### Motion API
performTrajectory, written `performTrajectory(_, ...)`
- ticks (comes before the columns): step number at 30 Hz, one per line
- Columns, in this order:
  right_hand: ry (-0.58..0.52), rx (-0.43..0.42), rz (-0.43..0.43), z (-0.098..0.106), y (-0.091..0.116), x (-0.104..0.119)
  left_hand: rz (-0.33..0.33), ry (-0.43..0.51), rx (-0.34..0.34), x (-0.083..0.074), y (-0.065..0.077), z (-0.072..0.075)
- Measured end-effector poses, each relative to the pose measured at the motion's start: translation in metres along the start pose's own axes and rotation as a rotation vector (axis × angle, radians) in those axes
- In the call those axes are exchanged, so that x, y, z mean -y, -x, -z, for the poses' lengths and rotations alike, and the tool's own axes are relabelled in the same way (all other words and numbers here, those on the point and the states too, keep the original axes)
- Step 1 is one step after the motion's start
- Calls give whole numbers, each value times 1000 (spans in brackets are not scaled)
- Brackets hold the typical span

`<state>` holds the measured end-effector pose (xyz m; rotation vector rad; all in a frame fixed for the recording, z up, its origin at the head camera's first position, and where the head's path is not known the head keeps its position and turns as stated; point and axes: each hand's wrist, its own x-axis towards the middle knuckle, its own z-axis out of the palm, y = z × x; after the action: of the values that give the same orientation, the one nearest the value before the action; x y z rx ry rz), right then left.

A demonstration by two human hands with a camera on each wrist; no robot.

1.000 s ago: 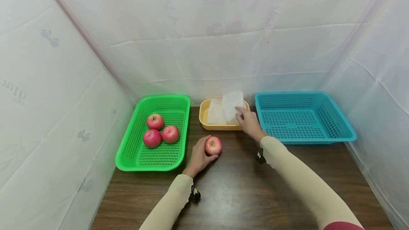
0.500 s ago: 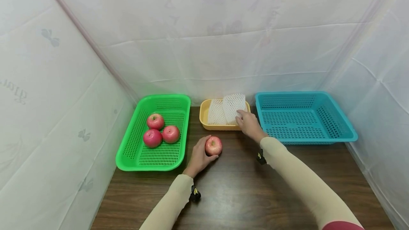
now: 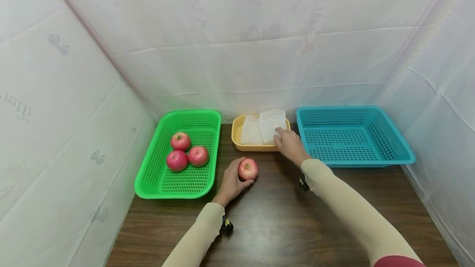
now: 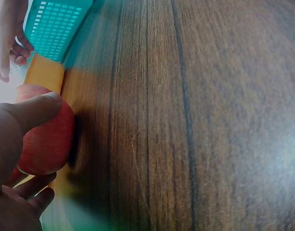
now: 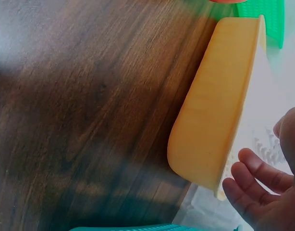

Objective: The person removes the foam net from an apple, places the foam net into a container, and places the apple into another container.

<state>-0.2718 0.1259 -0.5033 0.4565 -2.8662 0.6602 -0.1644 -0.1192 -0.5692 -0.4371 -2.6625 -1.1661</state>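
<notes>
In the head view my left hand (image 3: 231, 181) curls round a red apple (image 3: 248, 169) that stands on the wooden table. The left wrist view shows the thumb across the apple (image 4: 49, 139) and the fingers on its other side. My right hand (image 3: 291, 145) is over the right front rim of a small yellow basket (image 3: 256, 148), pinching the edge of a white foam net sleeve (image 3: 272, 123). Another foam net sleeve (image 3: 251, 130) lies beside it in the basket. In the right wrist view the right fingers (image 5: 263, 173) are bent near the netting; pale glare hides the exact pinch.
A green basket (image 3: 163, 196) with three red apples (image 3: 198, 156) stands at the left. At the right is a blue basket (image 3: 356, 163). White sheets (image 3: 237, 65) enclose the back and sides. Bare wooden table (image 3: 282, 226) lies in front.
The foam net sleeve in my right hand has come down slightly and shifted right over the yellow basket since a second ago. My left hand and the apple have stayed put.
</notes>
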Motion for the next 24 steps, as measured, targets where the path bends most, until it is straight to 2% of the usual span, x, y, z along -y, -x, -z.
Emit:
performTrajectory(6, 54, -2, 0, 2, 0, 0, -1, 6, 0, 0, 1, 1)
performTrajectory(12, 117, -40, -8, 2, -1, 0, -13, 7, -5, 0, 1, 0)
performTrajectory(17, 122, -58, 30, 4, -3, 2, -21, 7, -8, 1, 0, -1)
performTrajectory(20, 145, -22, 86, 4, -5, 4, -21, 13, -7, 1, 0, -1)
performTrajectory(24, 212, 75, 129, 2, -7, 5, -29, 9, -13, 1, 0, -1)
